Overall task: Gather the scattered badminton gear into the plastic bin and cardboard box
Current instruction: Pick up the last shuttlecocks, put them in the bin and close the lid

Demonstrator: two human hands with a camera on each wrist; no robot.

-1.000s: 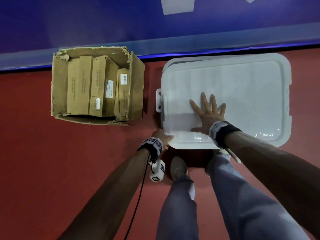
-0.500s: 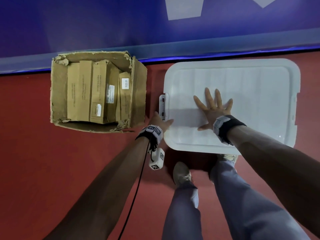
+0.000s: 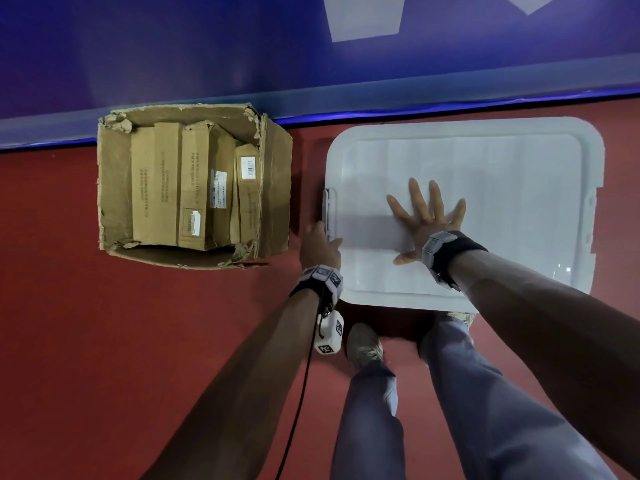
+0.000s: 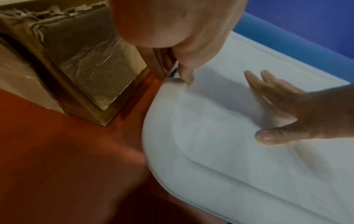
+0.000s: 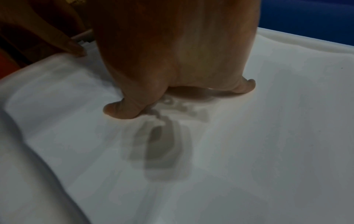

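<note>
The white plastic bin stands on the red floor at the right with its lid on. My right hand lies flat on the lid, fingers spread, and presses down; the same hand hides its fingers in the right wrist view. My left hand grips the lid's left rim beside the latch, thumb on top, fingers down the side. The torn cardboard box sits to the left, open, holding several long brown cartons. What is inside the bin is hidden.
A blue padded wall runs right behind the box and the bin. My shoe and grey trouser legs stand just in front of the bin. A narrow strip of red floor separates box and bin; more floor spreads left.
The lid, askew one second ago, now sits square on the bin. My left hand slid from the lid's near corner up its left edge to the latch. My right hand stayed flat.
</note>
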